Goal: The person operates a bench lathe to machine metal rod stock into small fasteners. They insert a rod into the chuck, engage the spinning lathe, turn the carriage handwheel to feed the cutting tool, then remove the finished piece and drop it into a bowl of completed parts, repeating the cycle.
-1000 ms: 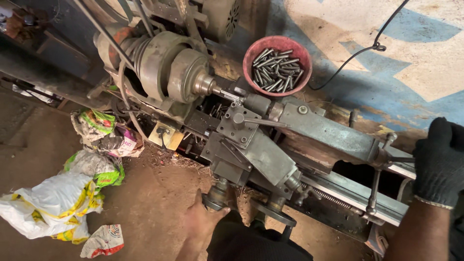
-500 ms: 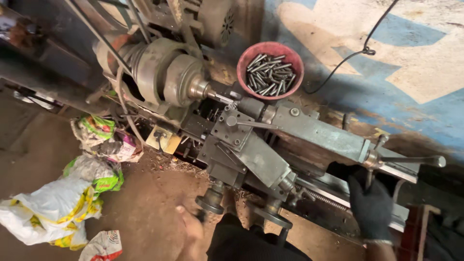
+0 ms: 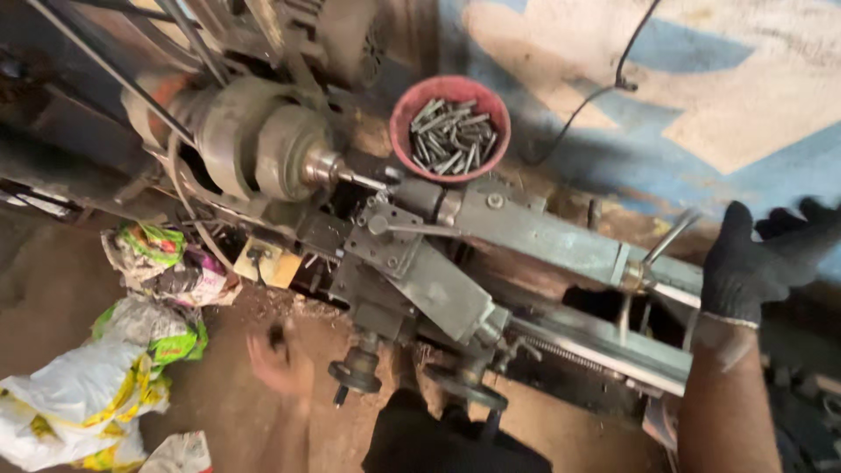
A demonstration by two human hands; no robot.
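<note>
While the head camera looks straight down on this grimy old lathe (image 3: 455, 289), both hands are off the controls. Right hand (image 3: 760, 263) wears a black knit glove, fingers spread and released, grasping nothing, hovering just beside the one shiny lever (image 3: 670, 236) sticking up from the tailstock end. Left hand (image 3: 279, 361) is bare and blurry, palm open, just beside the left of two round handwheels (image 3: 355, 375) hanging off the carriage front; it holds nothing as far as I can tell. One chuck (image 3: 263, 153) sits upper left with a thin rod poking out of it. One red bowl (image 3: 405, 109) behind the bed is loaded with short metal pins, too many to count. On the dirt floor (image 3: 175, 420) at left I count roughly three crumpled plastic bags (image 3: 79, 403).
</note>
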